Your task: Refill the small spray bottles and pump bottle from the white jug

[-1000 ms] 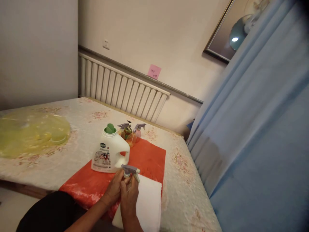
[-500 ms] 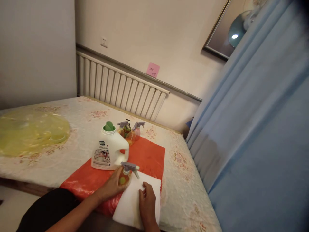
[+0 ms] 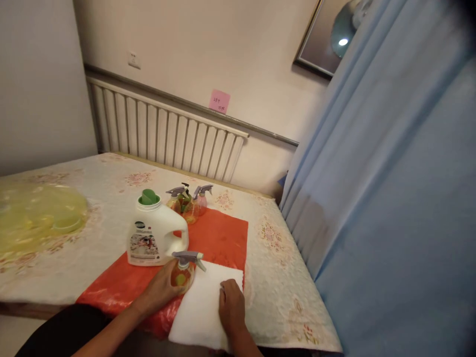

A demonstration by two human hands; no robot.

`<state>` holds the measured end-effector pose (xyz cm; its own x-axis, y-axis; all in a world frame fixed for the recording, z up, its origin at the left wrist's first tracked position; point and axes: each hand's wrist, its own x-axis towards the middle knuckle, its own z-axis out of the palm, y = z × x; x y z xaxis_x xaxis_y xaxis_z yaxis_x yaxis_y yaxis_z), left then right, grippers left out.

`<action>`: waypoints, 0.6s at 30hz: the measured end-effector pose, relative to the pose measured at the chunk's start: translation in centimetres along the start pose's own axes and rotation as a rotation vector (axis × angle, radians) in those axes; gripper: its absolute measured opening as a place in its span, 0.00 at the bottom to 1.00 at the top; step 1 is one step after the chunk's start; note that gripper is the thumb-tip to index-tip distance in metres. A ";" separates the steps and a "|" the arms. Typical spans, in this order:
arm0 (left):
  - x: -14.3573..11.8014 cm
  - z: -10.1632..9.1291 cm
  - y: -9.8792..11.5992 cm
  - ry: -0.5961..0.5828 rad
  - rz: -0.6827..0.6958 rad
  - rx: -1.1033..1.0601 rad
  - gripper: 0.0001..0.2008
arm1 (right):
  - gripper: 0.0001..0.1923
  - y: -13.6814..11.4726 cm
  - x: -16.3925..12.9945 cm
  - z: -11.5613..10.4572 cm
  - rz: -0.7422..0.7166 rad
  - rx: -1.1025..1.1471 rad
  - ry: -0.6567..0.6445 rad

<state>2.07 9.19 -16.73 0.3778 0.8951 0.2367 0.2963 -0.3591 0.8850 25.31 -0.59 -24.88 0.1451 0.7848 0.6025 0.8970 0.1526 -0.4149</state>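
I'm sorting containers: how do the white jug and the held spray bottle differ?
The white jug is large and opaque; the spray bottle, smaller and see-through. The jug has a green top; the bottle, a grey trigger. The jug stands unheld; the left hand grips the bottle. Both look roughly upright.

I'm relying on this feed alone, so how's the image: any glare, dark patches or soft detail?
Head view: a bright glare spot on the framed picture, shine on the red sheet; head view: the top right corner falls dark; head view: the held spray bottle reads clearly, but small label print on the white jug is too soft to read.
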 end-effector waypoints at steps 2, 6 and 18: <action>-0.2 -0.1 0.2 -0.005 -0.007 0.043 0.28 | 0.12 0.0 0.0 0.0 0.010 -0.007 -0.004; -0.2 -0.3 0.0 0.005 -0.026 0.147 0.27 | 0.12 0.1 0.0 -0.1 0.026 -0.015 -0.011; 0.4 -0.6 -1.0 0.100 -0.049 0.334 0.28 | 0.12 -0.2 0.4 -0.5 0.031 -0.022 0.021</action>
<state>1.39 10.11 -17.26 0.2731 0.9291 0.2495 0.5888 -0.3666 0.7204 25.41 -0.56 -24.22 0.1812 0.7761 0.6040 0.9009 0.1154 -0.4185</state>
